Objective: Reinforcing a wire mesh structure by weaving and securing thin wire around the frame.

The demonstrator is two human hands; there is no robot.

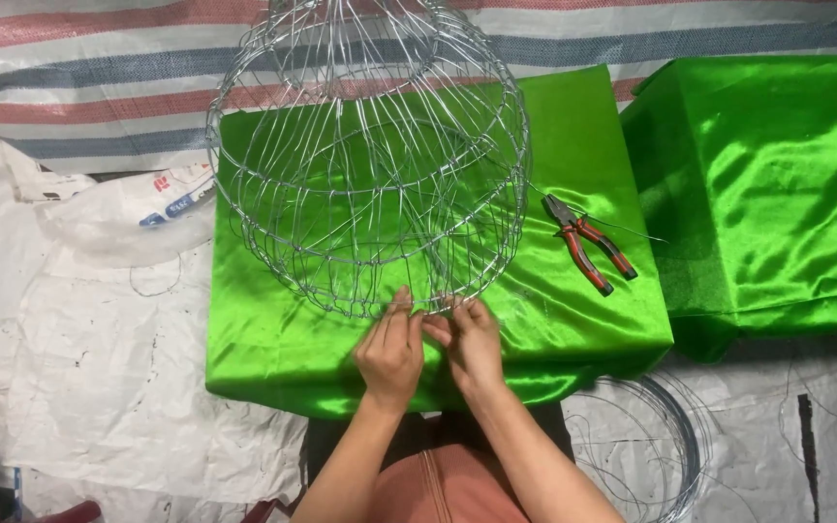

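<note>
Step in hand: both hands worked the near bottom edge of the wire cage, apparently twisting a thin wire there.
Left hand: fingers closed, pinching the cage's lower wire.
Right hand: fingers closed on the same spot, touching the left.
Cage: stood on the green-covered counter.
Pliers: lay apart, to the right.
Next move: probably needs a tight, steady twist.

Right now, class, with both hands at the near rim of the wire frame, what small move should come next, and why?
Probably keep twisting the wire at the rim: the left hand and right hand pinch the wire frame there, and the pliers lie unused.
</note>
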